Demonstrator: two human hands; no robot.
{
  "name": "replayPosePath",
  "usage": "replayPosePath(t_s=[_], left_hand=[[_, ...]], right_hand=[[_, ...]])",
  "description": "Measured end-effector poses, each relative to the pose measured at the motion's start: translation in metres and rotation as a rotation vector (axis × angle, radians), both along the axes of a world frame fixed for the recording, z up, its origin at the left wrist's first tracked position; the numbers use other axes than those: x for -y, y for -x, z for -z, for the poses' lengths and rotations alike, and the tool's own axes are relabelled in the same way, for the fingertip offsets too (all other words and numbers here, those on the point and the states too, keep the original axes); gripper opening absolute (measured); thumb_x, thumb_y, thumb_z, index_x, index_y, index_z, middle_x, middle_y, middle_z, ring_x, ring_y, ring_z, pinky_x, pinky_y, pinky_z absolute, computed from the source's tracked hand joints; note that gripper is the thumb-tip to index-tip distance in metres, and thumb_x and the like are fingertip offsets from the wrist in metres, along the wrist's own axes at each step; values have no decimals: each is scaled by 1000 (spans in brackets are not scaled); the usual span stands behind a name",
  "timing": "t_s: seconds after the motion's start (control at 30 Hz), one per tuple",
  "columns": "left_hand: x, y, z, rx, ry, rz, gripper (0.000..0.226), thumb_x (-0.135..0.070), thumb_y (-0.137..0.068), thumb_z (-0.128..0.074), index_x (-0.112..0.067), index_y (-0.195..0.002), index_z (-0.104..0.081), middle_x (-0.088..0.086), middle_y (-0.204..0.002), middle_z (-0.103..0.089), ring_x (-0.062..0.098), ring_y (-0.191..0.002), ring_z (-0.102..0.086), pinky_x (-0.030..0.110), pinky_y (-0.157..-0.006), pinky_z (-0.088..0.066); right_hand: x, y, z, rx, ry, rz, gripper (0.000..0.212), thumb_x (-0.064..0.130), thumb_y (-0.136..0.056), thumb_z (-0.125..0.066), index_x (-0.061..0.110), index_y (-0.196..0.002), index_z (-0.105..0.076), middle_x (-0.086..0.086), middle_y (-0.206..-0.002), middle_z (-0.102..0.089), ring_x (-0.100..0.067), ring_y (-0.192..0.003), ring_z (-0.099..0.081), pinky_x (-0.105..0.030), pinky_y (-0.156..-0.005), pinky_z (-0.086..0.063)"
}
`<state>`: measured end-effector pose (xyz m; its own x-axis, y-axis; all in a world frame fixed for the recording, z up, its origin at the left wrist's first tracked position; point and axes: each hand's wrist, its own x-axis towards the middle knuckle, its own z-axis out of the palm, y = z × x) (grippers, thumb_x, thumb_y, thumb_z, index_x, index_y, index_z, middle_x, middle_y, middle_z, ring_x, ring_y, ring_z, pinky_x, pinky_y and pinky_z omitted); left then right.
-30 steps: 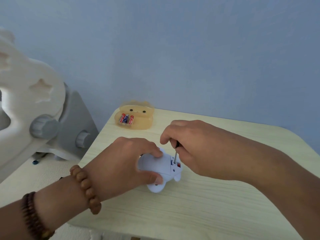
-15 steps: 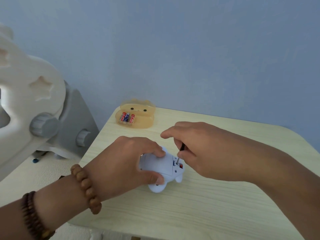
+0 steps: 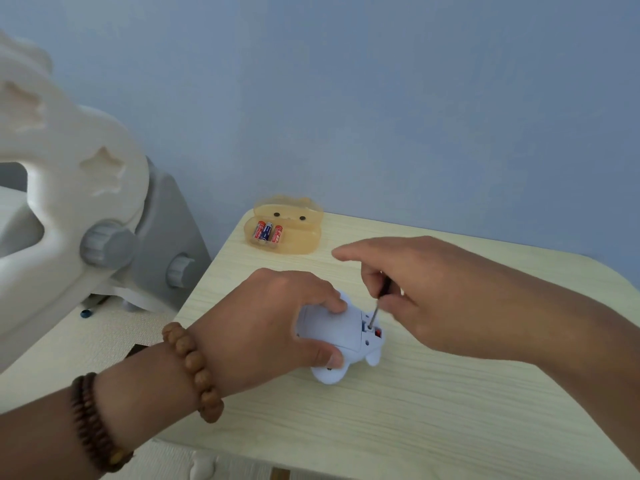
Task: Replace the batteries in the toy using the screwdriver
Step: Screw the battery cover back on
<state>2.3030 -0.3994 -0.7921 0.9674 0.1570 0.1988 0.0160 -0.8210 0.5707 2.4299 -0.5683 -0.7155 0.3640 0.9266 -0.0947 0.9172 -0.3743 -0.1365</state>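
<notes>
Item one, as I see it from the head view: pale blue plastic toy, lying underside up on the light wood-grain tabletop, near its left middle. Item two: my left hand, fingers and thumb curled round the toy's body, gripping it against the tabletop; a brown wooden bead bracelet and a darker beaded band sit on that wrist and forearm. Item three: my right hand, pinching the thin black-handled screwdriver, index finger stretched out straight; the metal tip rests in the toy's underside beside a small red part. Item four: translucent amber plastic tray with two dot eyes, at the tabletop's far left edge, holding three red and blue batteries side by side. Item five: white and grey plastic fence panel, left of the tabletop
</notes>
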Motion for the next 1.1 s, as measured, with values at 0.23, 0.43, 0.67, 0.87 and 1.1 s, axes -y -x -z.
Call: replayPosePath(t_s=[0.23, 0.43, 0.67, 0.87, 1.1], left_hand=[[-1, 1, 1, -1, 19, -12, 53, -55, -62, -82, -40, -110, -66, -29, -114, -64, -7, -106, -58, 23, -88, -51], [2, 1, -2, -17, 2, -14, 50, -52, -64, -83, -41, -109, -65, -29, -113, -63, -7, -104, -56, 19, -88, -49], [1, 1, -2, -14, 6, -8, 51, -54, -65, -82, -39, -110, -65, -27, -114, -64, -5, -105, -58, 23, -87, -51], [0, 1, -1, -10, 22, -8, 50, -53, -65, -82, -39, -110, -65, -27, -112, -65, -5, -105, -58, 23, -88, -51], [1, 0, -2, -14, 15, -14, 50, -53, -65, -82, -39, -110, -66, -28, -112, -65, -7, -104, -57, 22, -87, -51]], right_hand=[[3, 1, 7, 75, 1, -49, 41, 38, -103, -47, 41, -142, -35, 22, -102, -50, -3, -94, -50, -28, -83, -48], [-1, -3, 5, 146, 42, -62, 65, 7, -95, -53, 53, -136, -31, 31, -82, -49, 23, -82, -42, -16, -66, -40], [0, 1, -3, 70, 54, -144, 42, 41, -102, -46, 55, -138, -29, 22, -105, -47, -2, -90, -47, -28, -83, -49], [5, -3, 4, 208, 12, -116, 52, 32, -105, -42, 56, -142, -14, 36, -111, -55, 13, -104, -50, -23, -76, -49], [4, -9, 5, 100, 38, -134, 64, 21, -101, -54, 55, -145, -22, 25, -104, -40, 21, -82, -42, -16, -69, -38]])
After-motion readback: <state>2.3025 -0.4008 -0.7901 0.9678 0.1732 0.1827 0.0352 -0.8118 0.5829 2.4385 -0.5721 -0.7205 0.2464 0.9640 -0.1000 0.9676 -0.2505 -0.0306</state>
